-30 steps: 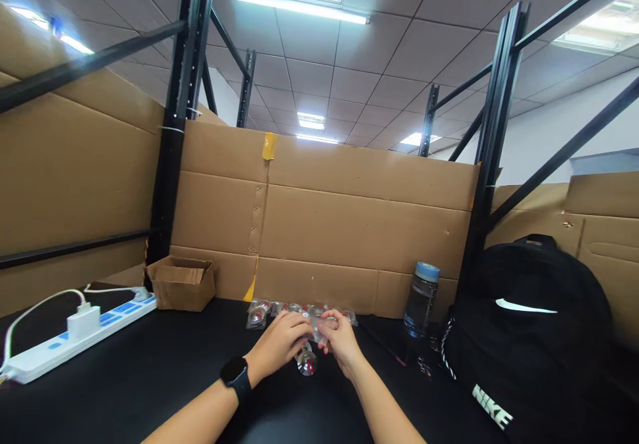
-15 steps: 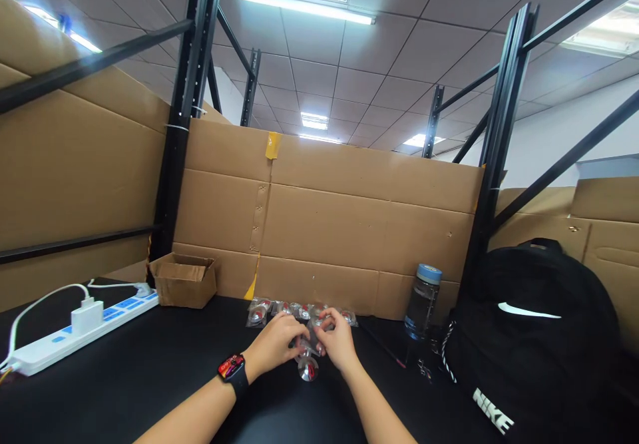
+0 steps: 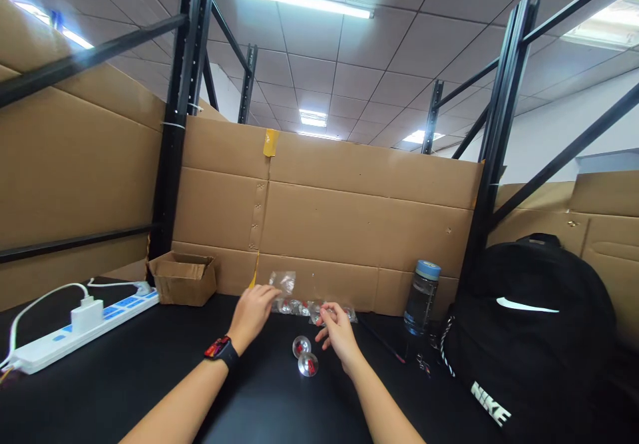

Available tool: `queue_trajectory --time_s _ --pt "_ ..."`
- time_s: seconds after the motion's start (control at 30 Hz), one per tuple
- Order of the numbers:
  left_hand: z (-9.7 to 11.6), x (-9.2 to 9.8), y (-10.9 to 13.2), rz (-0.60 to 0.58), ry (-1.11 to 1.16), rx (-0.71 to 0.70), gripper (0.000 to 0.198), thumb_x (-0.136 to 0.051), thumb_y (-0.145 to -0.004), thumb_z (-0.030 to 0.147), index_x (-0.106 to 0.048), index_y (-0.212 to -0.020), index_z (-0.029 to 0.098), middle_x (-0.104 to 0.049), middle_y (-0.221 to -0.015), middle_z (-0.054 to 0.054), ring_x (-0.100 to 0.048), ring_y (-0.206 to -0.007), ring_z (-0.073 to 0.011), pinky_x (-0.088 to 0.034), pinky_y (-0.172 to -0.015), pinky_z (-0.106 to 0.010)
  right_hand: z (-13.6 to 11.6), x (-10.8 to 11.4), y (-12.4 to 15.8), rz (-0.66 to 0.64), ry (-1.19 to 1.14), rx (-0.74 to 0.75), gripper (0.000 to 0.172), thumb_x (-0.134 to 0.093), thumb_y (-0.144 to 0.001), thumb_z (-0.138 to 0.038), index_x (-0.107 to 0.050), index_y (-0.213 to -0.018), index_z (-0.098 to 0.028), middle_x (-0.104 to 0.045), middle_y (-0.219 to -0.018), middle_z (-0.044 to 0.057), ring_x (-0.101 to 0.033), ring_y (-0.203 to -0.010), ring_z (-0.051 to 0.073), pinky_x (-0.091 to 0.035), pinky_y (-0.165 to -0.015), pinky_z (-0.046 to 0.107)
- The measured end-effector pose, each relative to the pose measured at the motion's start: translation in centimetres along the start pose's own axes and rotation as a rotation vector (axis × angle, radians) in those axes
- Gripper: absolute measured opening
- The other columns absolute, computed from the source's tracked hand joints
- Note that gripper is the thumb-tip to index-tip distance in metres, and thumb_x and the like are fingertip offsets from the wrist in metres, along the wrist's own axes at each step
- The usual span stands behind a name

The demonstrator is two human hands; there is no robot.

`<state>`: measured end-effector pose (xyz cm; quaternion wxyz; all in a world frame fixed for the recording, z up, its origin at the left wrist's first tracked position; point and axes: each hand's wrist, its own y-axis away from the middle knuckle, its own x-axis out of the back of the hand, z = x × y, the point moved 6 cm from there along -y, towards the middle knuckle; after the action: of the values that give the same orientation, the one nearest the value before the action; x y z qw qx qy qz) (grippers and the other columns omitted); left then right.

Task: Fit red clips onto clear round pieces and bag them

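Observation:
My left hand (image 3: 254,314), with a watch on its wrist, pinches a small clear plastic bag (image 3: 283,282) that stands up beyond the fingertips. It hangs over the left end of a row of bagged shiny round pieces (image 3: 298,307) along the cardboard wall. My right hand (image 3: 337,332) is beside the right part of that row, its fingers loosely curled and apart, with nothing visible in them. In front of the hands, two unbagged silvery round pieces with red marks, a farther one (image 3: 301,346) and a nearer one (image 3: 308,365), lie together on the black table.
A small open cardboard box (image 3: 184,279) and a white power strip (image 3: 107,317) sit at the left. To the right are a blue-capped bottle (image 3: 420,299), a thin dark stick (image 3: 383,343) and a black backpack (image 3: 529,337). A cardboard wall (image 3: 329,224) closes off the back.
My hands have moved apart. The left has gone left and up with the plastic bag, and a second round piece now shows uncovered on the table.

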<state>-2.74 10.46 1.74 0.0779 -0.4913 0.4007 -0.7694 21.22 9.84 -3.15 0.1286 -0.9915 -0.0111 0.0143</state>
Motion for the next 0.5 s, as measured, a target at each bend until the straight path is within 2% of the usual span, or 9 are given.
queue_trajectory --time_s 0.07,0.13,0.2,0.27,0.3,0.37,0.43,0.5 --pt "-4.2 0.0 0.3 -0.012 -0.122 0.140 0.040 -0.039 -0.098 0.023 -0.064 -0.128 0.029 -0.061 -0.136 -0.006 -0.052 -0.122 -0.0270 -0.038 -0.101 -0.043 0.4 -0.2 -0.1 -0.028 0.021 0.008 0.060 -0.063 -0.075 -0.070 -0.046 -0.106 -0.022 -0.060 -0.075 -0.005 -0.061 -0.043 0.012 -0.037 -0.031 0.016" --pt "-8.2 -0.9 1.3 -0.075 -0.236 0.278 0.045 -0.033 -0.099 0.023 -0.062 -0.133 0.026 -0.055 -0.144 -0.008 -0.049 -0.127 -0.0296 -0.035 -0.104 -0.048 0.7 -0.5 -0.2 -0.060 0.045 0.013 0.058 -0.062 -0.077 -0.069 -0.046 -0.107 -0.022 -0.059 -0.076 -0.005 -0.061 -0.044 0.012 -0.036 -0.032 0.016" --pt "-11.8 -2.8 2.6 -0.239 -0.274 0.448 0.046 -0.030 -0.100 0.032 -0.060 -0.135 0.025 -0.052 -0.148 -0.010 -0.049 -0.130 -0.0330 -0.035 -0.103 -0.054 0.9 -0.8 -0.1 -0.082 0.070 0.018 0.057 -0.061 -0.078 -0.068 -0.046 -0.108 -0.022 -0.059 -0.077 -0.004 -0.062 -0.045 0.012 -0.037 -0.032 0.015" --pt "-13.8 -4.6 3.7 -0.374 -0.264 0.536 0.051 -0.033 -0.099 0.043 -0.056 -0.140 0.024 -0.048 -0.151 -0.013 -0.044 -0.136 -0.0364 -0.033 -0.105 -0.058 0.9 -1.0 -0.1 -0.098 0.088 0.016 0.056 -0.061 -0.079 -0.067 -0.047 -0.108 -0.022 -0.059 -0.079 -0.004 -0.063 -0.046 0.012 -0.037 -0.033 0.015" --pt "-14.3 -5.2 4.1 -0.417 -0.258 0.561 0.054 -0.032 -0.099 0.046 -0.053 -0.143 0.024 -0.045 -0.153 -0.014 -0.040 -0.139 -0.0372 -0.032 -0.106 -0.060 0.9 -1.0 -0.1 -0.105 0.094 0.014 0.056 -0.060 -0.079 -0.068 -0.047 -0.108 -0.022 -0.059 -0.079 -0.004 -0.063 -0.047 0.012 -0.037 -0.033 0.015" --pt "-14.0 -5.4 4.1 -0.421 -0.264 0.560 0.056 -0.029 -0.100 0.046 -0.051 -0.145 0.021 -0.041 -0.155 -0.015 -0.036 -0.142 -0.0362 -0.029 -0.108 -0.061 0.9 -1.1 0.0 -0.115 0.101 0.013 0.056 -0.060 -0.079 -0.068 -0.047 -0.108 -0.022 -0.058 -0.080 -0.004 -0.063 -0.047 0.013 -0.037 -0.032 0.015" --pt "-12.6 -4.4 3.4 -0.346 -0.293 0.512 0.053 -0.027 -0.101 0.042 -0.052 -0.143 0.020 -0.043 -0.154 -0.014 -0.039 -0.141 -0.0334 -0.031 -0.108 -0.057 0.9 -1.1 0.0 -0.123 0.108 0.018 0.055 -0.059 -0.080 -0.068 -0.047 -0.108 -0.022 -0.058 -0.079 -0.004 -0.063 -0.047 0.012 -0.037 -0.032 0.015" --pt "-10.2 -2.7 2.4 -0.226 -0.313 0.428 0.049 -0.029 -0.101 0.038 -0.056 -0.136 0.018 -0.051 -0.147 -0.015 -0.047 -0.133 -0.0320 -0.035 -0.105 -0.053 0.8 -1.1 0.1 -0.126 0.116 0.025 0.054 -0.059 -0.080 -0.067 -0.048 -0.107 -0.022 -0.057 -0.079 -0.004 -0.063 -0.047 0.012 -0.037 -0.032 0.015"
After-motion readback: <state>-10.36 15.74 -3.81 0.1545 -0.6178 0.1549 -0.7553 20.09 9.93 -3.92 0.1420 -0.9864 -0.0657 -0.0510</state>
